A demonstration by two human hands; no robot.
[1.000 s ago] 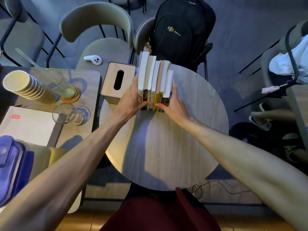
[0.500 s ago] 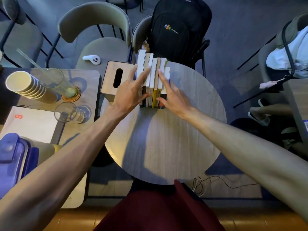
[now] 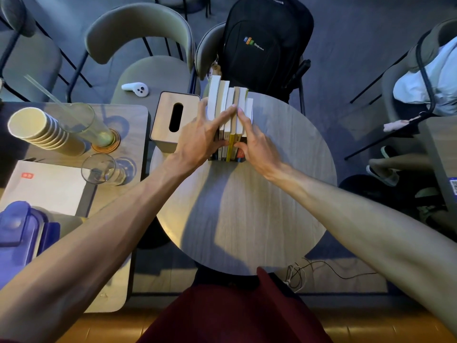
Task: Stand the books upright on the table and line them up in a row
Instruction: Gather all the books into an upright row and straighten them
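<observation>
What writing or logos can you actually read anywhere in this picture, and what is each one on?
"Shop": on the black backpack, beside a small coloured logo; the tinier letters after it are unreadable.
Red stamp on the white box: too blurred to read.
Label on the right-hand table: cut off and too small.
Book spines: print blurred and partly hidden by the hands.

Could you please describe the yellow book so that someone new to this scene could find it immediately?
Start at the round table and find the row of books standing upright at its far edge, between the two hands. The yellow book stands right of the row's middle, the only one with a bright yellow spine.
</observation>
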